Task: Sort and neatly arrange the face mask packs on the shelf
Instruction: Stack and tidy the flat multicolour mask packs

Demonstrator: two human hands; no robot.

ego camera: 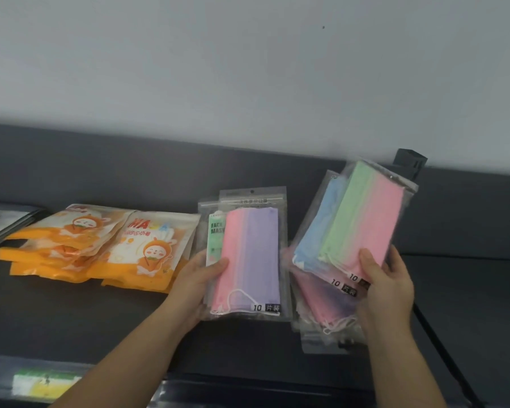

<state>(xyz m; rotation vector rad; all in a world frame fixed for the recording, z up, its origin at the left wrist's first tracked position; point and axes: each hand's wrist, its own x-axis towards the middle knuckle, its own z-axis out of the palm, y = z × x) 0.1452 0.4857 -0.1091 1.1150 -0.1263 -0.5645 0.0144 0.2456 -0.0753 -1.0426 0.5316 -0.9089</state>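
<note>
My left hand [195, 285] grips a clear pack of pink and purple masks [252, 260] by its left edge, lifted above the dark shelf [71, 319]. A pack with a green label [215, 231] sits right behind it. My right hand [386, 287] holds two clear packs fanned together at their lower end: a green and pink pack [368, 219] in front and a blue pack [315, 231] behind. Under them lies another pink and purple pack [321, 301] on the shelf.
Several orange cartoon mask pouches [100, 245] lie spread on the shelf's left part. Grey flat packs [3, 225] sit at the far left. A black bracket [409, 161] stands against the white wall at the back right. A price label strip [42, 384] runs along the shelf's front edge.
</note>
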